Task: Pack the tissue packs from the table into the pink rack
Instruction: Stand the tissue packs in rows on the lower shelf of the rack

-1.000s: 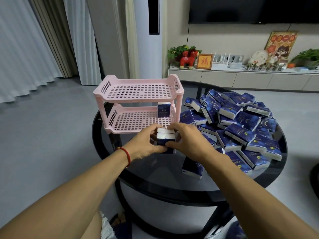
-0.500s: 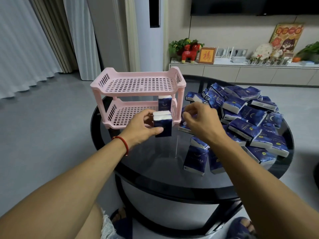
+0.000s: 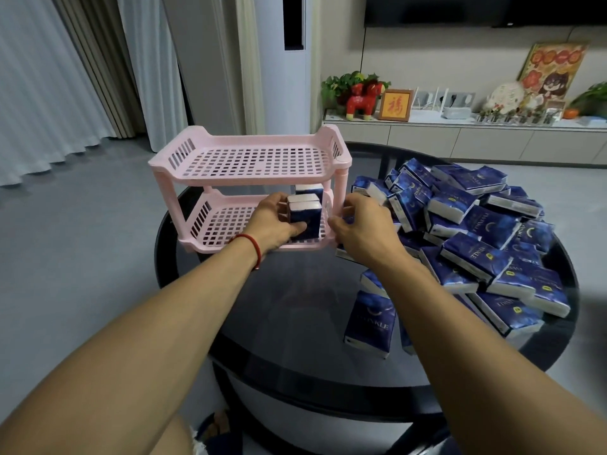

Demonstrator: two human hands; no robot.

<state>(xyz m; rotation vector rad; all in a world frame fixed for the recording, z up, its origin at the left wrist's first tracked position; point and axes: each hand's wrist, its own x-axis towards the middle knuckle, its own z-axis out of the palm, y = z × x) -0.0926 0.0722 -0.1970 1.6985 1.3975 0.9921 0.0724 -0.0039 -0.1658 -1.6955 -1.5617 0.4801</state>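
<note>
The left hand (image 3: 274, 221) has its grip around two tissue packs (image 3: 305, 215) standing up over the bottom shelf of the pink rack (image 3: 249, 165), and just behind that grip one more pack (image 3: 308, 189) already stands in the rack. The right hand (image 3: 363, 229) is just to the right of the rack with its fingers curled at the edge of the big pile of packs (image 3: 473, 231), but I cannot tell if it grips one. I think the job has only just begun, because the top shelf has no packs and nearly all of them lie on the counter (image 3: 295, 307).
</note>
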